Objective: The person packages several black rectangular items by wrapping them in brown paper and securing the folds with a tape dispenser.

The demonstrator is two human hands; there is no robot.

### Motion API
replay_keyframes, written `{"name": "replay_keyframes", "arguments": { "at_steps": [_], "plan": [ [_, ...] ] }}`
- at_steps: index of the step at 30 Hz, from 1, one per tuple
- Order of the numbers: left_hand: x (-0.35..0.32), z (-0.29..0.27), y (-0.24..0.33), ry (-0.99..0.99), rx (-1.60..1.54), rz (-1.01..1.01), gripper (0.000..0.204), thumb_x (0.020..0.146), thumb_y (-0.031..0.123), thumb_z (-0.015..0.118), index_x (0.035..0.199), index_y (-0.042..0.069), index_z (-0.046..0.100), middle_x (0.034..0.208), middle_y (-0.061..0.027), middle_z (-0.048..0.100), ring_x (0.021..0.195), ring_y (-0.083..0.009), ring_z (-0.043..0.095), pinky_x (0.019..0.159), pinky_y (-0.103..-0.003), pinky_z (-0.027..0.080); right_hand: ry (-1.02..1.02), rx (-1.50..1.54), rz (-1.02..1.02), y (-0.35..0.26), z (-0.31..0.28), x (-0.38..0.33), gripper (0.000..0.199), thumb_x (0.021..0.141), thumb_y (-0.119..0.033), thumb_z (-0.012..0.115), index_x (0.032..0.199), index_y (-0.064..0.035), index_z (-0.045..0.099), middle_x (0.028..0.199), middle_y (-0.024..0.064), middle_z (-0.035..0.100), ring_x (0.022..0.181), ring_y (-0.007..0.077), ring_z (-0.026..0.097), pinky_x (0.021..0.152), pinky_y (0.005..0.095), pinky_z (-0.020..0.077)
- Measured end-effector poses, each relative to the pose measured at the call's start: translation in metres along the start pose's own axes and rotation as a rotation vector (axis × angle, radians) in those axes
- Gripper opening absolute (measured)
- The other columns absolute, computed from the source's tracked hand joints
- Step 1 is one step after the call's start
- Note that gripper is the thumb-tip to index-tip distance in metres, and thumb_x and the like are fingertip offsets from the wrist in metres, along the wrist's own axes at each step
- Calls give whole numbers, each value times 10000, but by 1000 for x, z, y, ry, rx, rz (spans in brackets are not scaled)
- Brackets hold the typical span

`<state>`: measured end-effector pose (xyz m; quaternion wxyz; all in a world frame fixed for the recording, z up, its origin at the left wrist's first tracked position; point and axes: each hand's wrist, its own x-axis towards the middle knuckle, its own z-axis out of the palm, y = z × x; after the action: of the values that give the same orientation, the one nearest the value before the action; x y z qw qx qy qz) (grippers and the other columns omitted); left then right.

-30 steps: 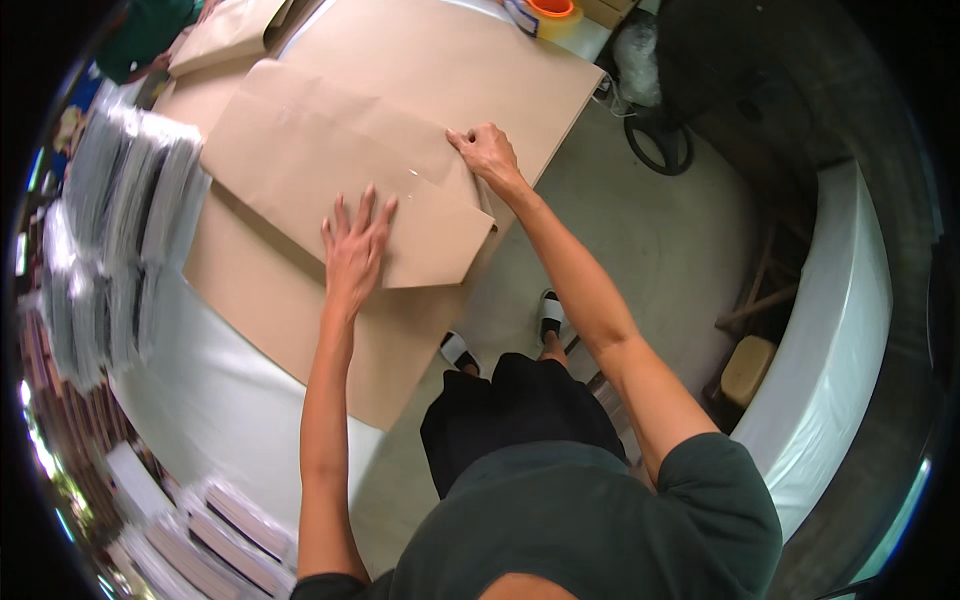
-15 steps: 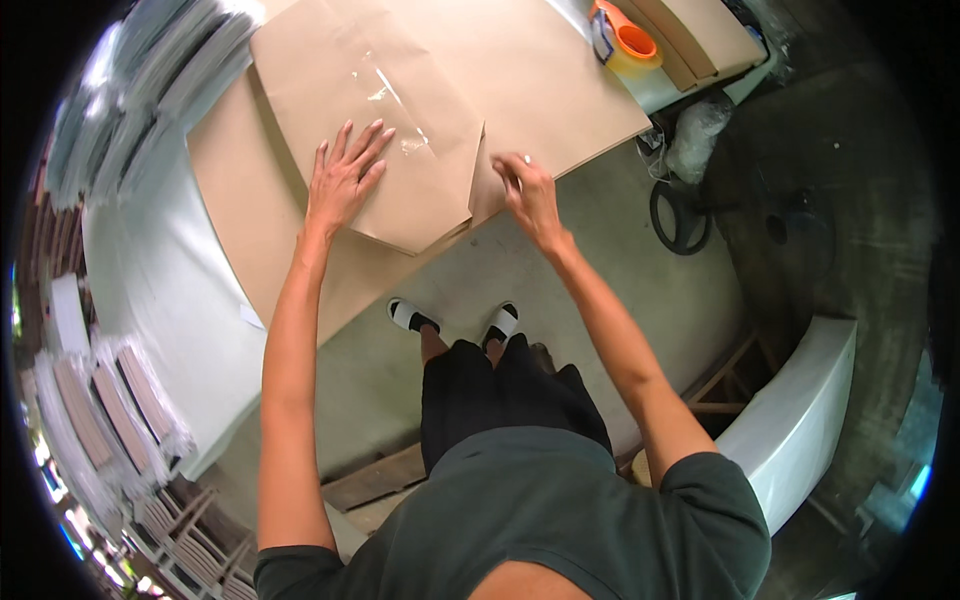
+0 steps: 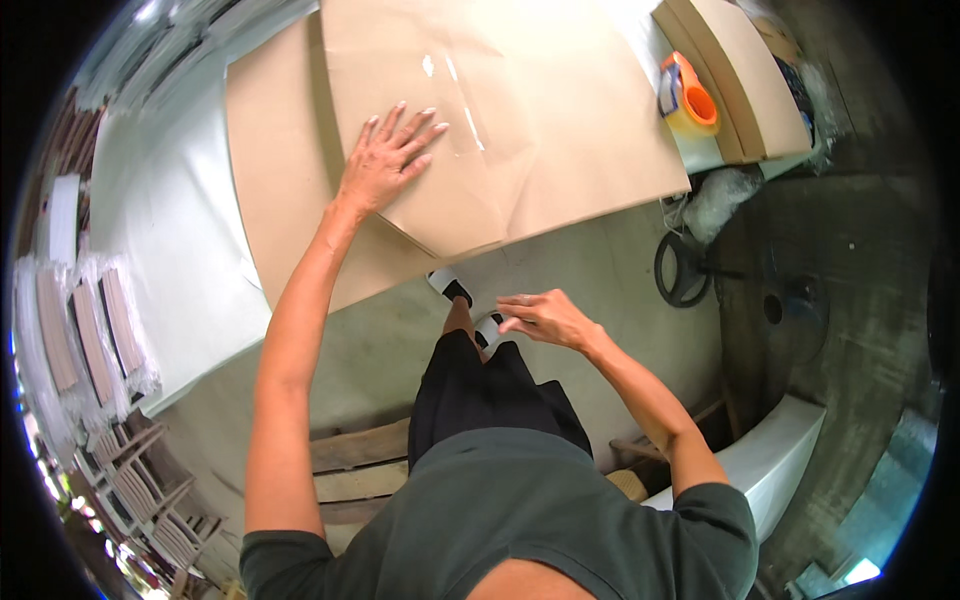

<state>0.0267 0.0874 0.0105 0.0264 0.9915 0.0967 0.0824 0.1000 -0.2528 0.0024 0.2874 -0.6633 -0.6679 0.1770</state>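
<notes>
A folded sheet of brown kraft paper (image 3: 420, 40), with strips of clear shiny tape on its upper face, lies on a larger brown sheet (image 3: 268, 180) on the table. My left hand (image 3: 385, 165) rests flat on the folded paper, fingers spread, just left of the tape. Off the table's near edge, my right hand (image 3: 548, 318) hangs above the floor in front of my legs. Its fingers stretch to the left with the thumb apart, and nothing shows between them. An orange tape dispenser (image 3: 690, 98) stands at the paper's right side, out of reach of both hands' fingers.
A long cardboard box (image 3: 735, 80) lies behind the dispenser. Plastic-wrapped stacks of boards (image 3: 90, 340) stand at the left beside the pale tabletop (image 3: 170, 200). A black handwheel (image 3: 682, 270) and crumpled clear plastic (image 3: 722, 203) are at the right. Wooden slats (image 3: 360, 465) lie by my legs.
My right hand has left the paper's near right edge and come down toward my body, its fingers straightening. The folded paper's right flap now lies flatter. My left hand stays on the paper.
</notes>
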Motion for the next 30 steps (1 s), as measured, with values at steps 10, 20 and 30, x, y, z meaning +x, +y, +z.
{"name": "replay_keyframes", "arguments": {
  "at_steps": [10,20,30],
  "plan": [
    [92,13,-38,96,-95,-148,517,1023,349,326,1505,169,286,1571,-27,253,1460,-270,181,1159,-528,198,188,-432,-119,110,-64,244,554,978,-379,461,1429,-64,393,1475,100,399,1348,264,375,1150,421,253],
    [-17,12,31,129,8,-24,734,894,437,560,1486,85,307,1535,-82,320,1425,-252,285,1119,-472,310,0,-559,-115,79,-38,181,836,826,-620,529,1476,-136,327,1551,113,264,1436,261,241,1171,523,183],
    [-26,8,40,-2,148,-151,1026,660,447,768,1516,335,212,1572,82,220,1439,-265,230,1105,-567,313,51,-637,14,90,-47,157,942,692,-399,748,1497,-265,277,1550,-7,276,1422,228,266,1176,564,122]
  ]
}}
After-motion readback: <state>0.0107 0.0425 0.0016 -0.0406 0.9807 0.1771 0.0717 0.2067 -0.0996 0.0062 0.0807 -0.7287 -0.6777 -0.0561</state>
